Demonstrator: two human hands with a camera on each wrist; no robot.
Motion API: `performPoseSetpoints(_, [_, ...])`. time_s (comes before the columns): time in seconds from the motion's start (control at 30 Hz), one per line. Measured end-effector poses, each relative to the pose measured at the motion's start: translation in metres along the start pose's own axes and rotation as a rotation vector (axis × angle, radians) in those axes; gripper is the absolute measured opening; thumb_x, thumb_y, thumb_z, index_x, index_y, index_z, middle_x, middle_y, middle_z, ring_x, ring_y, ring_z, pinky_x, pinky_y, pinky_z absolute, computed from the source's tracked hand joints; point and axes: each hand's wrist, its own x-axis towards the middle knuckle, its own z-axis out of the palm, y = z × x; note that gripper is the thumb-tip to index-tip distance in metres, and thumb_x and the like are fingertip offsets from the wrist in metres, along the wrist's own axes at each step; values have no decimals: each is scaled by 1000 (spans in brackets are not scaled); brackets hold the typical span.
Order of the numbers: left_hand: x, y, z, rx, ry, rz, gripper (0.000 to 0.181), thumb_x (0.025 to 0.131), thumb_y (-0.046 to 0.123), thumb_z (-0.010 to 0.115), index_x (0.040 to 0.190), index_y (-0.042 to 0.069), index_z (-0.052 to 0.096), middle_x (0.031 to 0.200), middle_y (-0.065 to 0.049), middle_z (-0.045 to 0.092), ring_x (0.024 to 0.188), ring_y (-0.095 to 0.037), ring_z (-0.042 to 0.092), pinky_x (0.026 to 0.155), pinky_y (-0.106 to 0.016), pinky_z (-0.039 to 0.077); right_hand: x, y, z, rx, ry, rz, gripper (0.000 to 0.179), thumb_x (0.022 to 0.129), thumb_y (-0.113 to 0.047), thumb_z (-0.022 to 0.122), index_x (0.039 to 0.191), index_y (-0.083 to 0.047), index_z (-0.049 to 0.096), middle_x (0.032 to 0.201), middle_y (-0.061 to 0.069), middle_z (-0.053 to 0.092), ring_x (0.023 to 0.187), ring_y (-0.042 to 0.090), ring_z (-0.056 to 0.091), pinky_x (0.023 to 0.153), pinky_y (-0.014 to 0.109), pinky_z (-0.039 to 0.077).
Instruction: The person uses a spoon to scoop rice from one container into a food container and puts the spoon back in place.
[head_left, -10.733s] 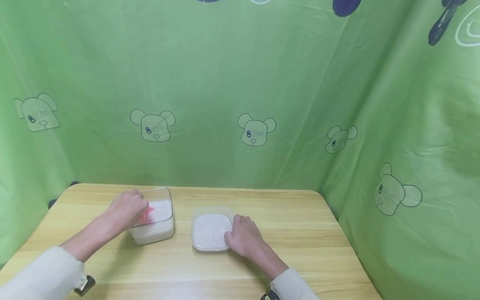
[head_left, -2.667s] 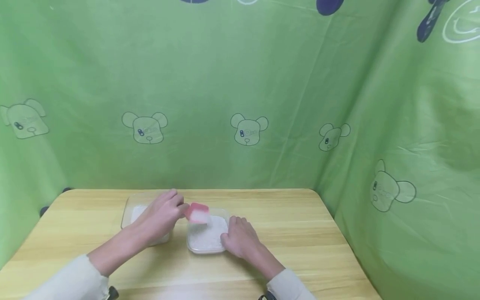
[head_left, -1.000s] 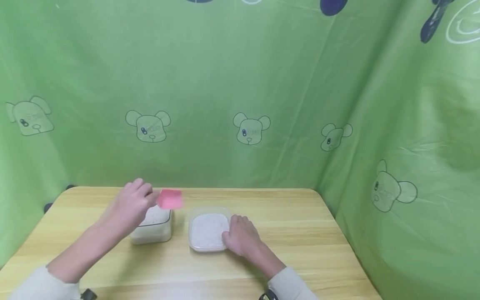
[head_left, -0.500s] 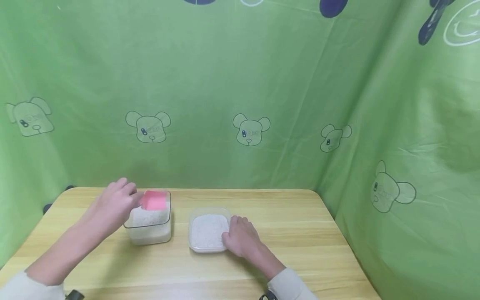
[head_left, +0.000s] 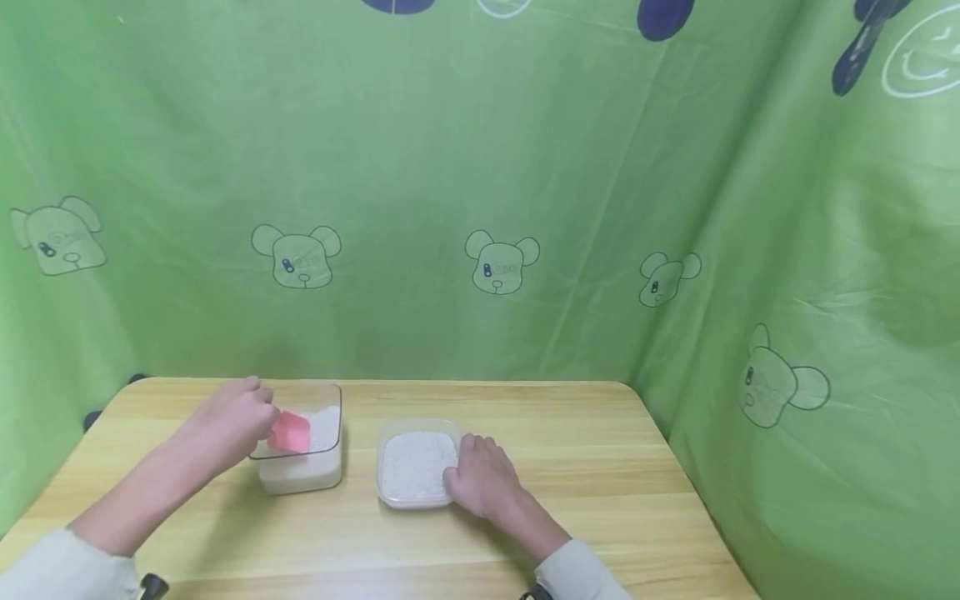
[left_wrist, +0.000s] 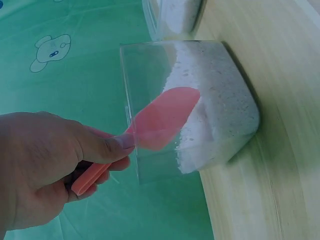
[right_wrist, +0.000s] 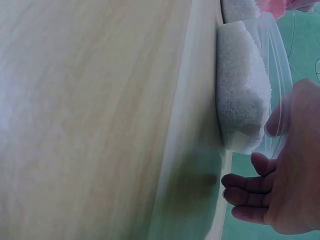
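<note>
My left hand [head_left: 232, 421] holds a pink scoop [head_left: 291, 433] by its handle, thumb along the top in the left wrist view. The scoop's blade [left_wrist: 167, 117] is inside the taller clear container [head_left: 303, 477], its tip at the white grains [left_wrist: 215, 95], which look like rice and are heaped on one side. To the right stands a lower clear plastic box [head_left: 415, 503] holding similar white grains [right_wrist: 242, 85]. My right hand [head_left: 487, 475] grips that box's right side, thumb over the rim and forefinger at the end wall; its other fingers extend away in the right wrist view.
Both containers stand on a light wooden table [head_left: 600, 467], a short gap between them. A green curtain [head_left: 405, 317] with printed bear heads hangs behind the table and along its sides.
The left hand carried the loaded scoop over the right box, then brought it back left without grains visible. Since half a second ago it has lowered into the left container. The right hand stays put.
</note>
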Motion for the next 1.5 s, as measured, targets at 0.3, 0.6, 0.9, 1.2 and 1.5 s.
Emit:
performPoseSetpoints(0.3, [6, 6, 13, 24, -40, -20, 28, 63, -14, 82, 67, 10, 68, 69, -3, 65, 66, -16, 47, 58, -28, 43, 0, 2, 2, 0, 4, -5, 40, 89, -31, 51, 109, 3, 57, 89, 9, 53, 82, 23, 47, 75, 40, 44])
performPoseSetpoints(0.6, [13, 13, 29, 25, 1, -11, 25, 67, -10, 83, 66, 10, 68, 69, -4, 66, 64, -16, 48, 58, -29, 45, 3, 2, 2, -4, 13, -18, 39, 88, -30, 51, 107, 4, 58, 88, 9, 53, 81, 23, 47, 74, 40, 44])
performPoseSetpoints(0.9, [13, 16, 34, 58, 55, -10, 26, 67, -9, 84, 64, 9, 65, 67, -5, 63, 65, -18, 48, 59, -32, 46, 5, 3, 3, -10, 5, -5, 42, 88, -31, 51, 111, 4, 58, 89, 9, 53, 82, 24, 48, 76, 40, 45])
performPoseSetpoints(1.2, [6, 11, 30, -40, -3, -20, 25, 70, -7, 80, 62, 11, 65, 65, -3, 60, 64, -17, 46, 60, -32, 45, 4, -3, 0, -4, -27, -5, 40, 89, -30, 49, 108, 4, 58, 88, 9, 52, 80, 24, 46, 73, 39, 43])
performPoseSetpoints(1.5, [0, 6, 21, -227, -40, -66, 19, 82, 0, 78, 71, 14, 72, 67, 1, 59, 65, -16, 45, 60, -30, 40, 3, -2, -12, -27, -24, -36, 35, 90, -24, 50, 105, 6, 58, 86, 12, 54, 79, 26, 49, 74, 43, 48])
